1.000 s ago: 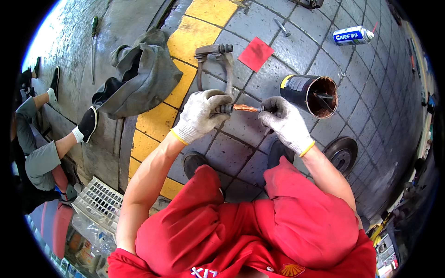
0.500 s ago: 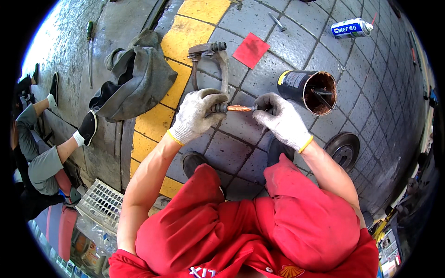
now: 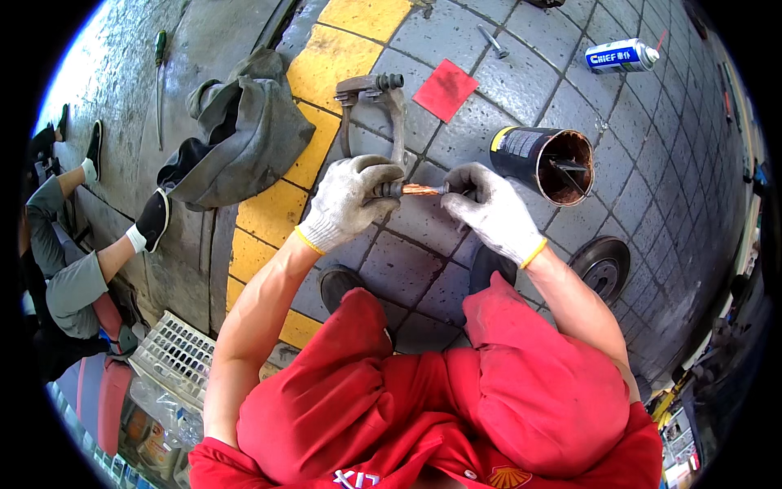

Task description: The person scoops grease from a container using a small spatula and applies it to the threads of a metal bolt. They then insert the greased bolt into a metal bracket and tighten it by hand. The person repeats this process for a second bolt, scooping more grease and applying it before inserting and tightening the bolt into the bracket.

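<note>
Hands hold coppery pin; metal bracket beyond, can right.

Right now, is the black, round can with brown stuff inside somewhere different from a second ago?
No. The black, round can still sits in the same place on the grey square floor tiles, just as far from the red square sheet.

The right hand, gloved in white knit with a yellow cuff edge, has shifted slightly toward the left hand, gloved alike. The exposed span of the orange-smeared slender metal pin between the two sets of fingers has shortened slightly. The camera view has also shifted: the dark object at the upper edge shows more than half a second ago.
</note>
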Demonstrator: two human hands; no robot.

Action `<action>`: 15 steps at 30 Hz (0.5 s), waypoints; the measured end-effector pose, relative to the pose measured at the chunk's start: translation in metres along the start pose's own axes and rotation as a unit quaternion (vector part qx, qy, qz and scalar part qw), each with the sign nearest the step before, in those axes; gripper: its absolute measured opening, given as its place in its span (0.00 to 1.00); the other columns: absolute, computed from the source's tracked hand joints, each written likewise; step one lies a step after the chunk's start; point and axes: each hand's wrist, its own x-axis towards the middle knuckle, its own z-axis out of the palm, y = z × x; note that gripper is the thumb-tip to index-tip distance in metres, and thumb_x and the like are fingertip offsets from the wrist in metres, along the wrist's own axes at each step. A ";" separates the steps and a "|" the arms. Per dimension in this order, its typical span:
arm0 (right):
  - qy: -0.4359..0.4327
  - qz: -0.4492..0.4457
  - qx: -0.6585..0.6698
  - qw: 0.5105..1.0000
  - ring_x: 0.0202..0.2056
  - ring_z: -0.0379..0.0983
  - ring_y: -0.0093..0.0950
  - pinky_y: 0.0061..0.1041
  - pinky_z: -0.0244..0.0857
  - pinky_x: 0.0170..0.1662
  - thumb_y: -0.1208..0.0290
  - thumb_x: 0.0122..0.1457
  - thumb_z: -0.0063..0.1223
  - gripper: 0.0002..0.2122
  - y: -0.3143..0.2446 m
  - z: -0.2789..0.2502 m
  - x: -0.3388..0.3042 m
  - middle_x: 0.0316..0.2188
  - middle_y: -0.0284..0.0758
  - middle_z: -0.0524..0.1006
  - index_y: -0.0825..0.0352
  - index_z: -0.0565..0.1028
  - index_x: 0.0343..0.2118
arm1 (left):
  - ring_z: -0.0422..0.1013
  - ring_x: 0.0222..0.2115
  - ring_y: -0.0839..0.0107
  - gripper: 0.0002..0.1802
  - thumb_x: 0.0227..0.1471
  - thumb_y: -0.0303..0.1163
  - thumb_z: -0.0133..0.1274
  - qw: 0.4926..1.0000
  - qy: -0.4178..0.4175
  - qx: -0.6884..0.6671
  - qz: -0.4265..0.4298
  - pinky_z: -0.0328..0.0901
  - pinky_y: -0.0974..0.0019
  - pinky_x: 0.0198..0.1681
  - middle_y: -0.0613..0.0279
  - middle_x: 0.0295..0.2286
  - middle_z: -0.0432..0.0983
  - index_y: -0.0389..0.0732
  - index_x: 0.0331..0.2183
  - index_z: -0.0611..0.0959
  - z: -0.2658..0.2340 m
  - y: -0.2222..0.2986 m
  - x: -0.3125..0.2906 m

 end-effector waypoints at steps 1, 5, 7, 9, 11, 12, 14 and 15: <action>0.002 -0.002 -0.006 1.000 0.34 0.79 0.22 0.28 0.74 0.39 0.66 0.63 0.67 0.14 0.001 0.001 0.000 0.36 0.34 0.83 0.68 0.81 0.47 | 0.78 0.50 0.46 0.30 0.40 0.33 0.75 1.000 0.000 0.000 0.001 0.71 0.48 0.55 0.52 0.50 0.83 0.42 0.50 0.87 -0.001 0.000 0.000; 0.009 -0.022 -0.025 0.999 0.34 0.78 0.23 0.30 0.73 0.41 0.65 0.62 0.68 0.15 0.005 0.004 0.004 0.36 0.34 0.83 0.67 0.81 0.47 | 0.78 0.51 0.46 0.30 0.41 0.33 0.75 1.000 -0.001 -0.001 -0.001 0.71 0.48 0.55 0.52 0.50 0.83 0.42 0.49 0.88 -0.001 0.002 0.001; 0.007 -0.024 -0.025 0.999 0.34 0.78 0.23 0.30 0.73 0.41 0.65 0.62 0.68 0.15 0.006 0.006 0.006 0.36 0.34 0.83 0.67 0.81 0.47 | 0.78 0.51 0.46 0.30 0.41 0.33 0.75 1.000 -0.006 -0.008 -0.003 0.71 0.49 0.56 0.52 0.50 0.83 0.42 0.49 0.88 -0.001 0.000 0.001; 0.002 -0.010 -0.019 1.000 0.35 0.79 0.23 0.30 0.73 0.41 0.66 0.62 0.68 0.14 0.005 0.007 0.007 0.37 0.34 0.84 0.67 0.81 0.47 | 0.78 0.51 0.46 0.30 0.41 0.33 0.75 1.000 -0.003 -0.002 -0.004 0.71 0.49 0.56 0.52 0.50 0.83 0.42 0.49 0.88 0.000 0.001 0.001; -0.006 0.012 -0.014 1.000 0.35 0.79 0.23 0.30 0.73 0.41 0.66 0.63 0.68 0.14 -0.002 0.008 0.005 0.37 0.34 0.84 0.67 0.81 0.48 | 0.78 0.51 0.46 0.30 0.41 0.33 0.75 1.000 -0.003 0.001 -0.007 0.71 0.49 0.56 0.52 0.50 0.83 0.42 0.49 0.88 0.000 0.001 0.000; -0.010 0.022 -0.012 1.000 0.35 0.79 0.23 0.30 0.74 0.41 0.67 0.63 0.68 0.14 -0.005 0.009 0.005 0.37 0.34 0.84 0.67 0.81 0.48 | 0.78 0.51 0.46 0.30 0.41 0.33 0.75 1.000 -0.004 0.001 -0.008 0.71 0.49 0.56 0.52 0.50 0.83 0.42 0.49 0.88 -0.001 0.001 0.000; -0.010 0.019 -0.012 1.000 0.36 0.79 0.23 0.30 0.74 0.42 0.67 0.63 0.67 0.14 -0.006 0.011 0.005 0.37 0.34 0.84 0.67 0.81 0.48 | 0.78 0.51 0.46 0.30 0.41 0.33 0.75 1.000 -0.004 0.001 -0.008 0.71 0.48 0.56 0.52 0.50 0.83 0.42 0.49 0.88 -0.001 0.001 0.000; -0.009 0.017 -0.012 1.000 0.36 0.79 0.23 0.30 0.74 0.42 0.67 0.63 0.67 0.14 -0.006 0.011 0.005 0.37 0.34 0.84 0.67 0.81 0.48 | 0.78 0.51 0.46 0.30 0.41 0.33 0.75 1.000 -0.002 0.002 -0.007 0.71 0.48 0.56 0.52 0.50 0.83 0.41 0.49 0.88 -0.001 0.001 0.000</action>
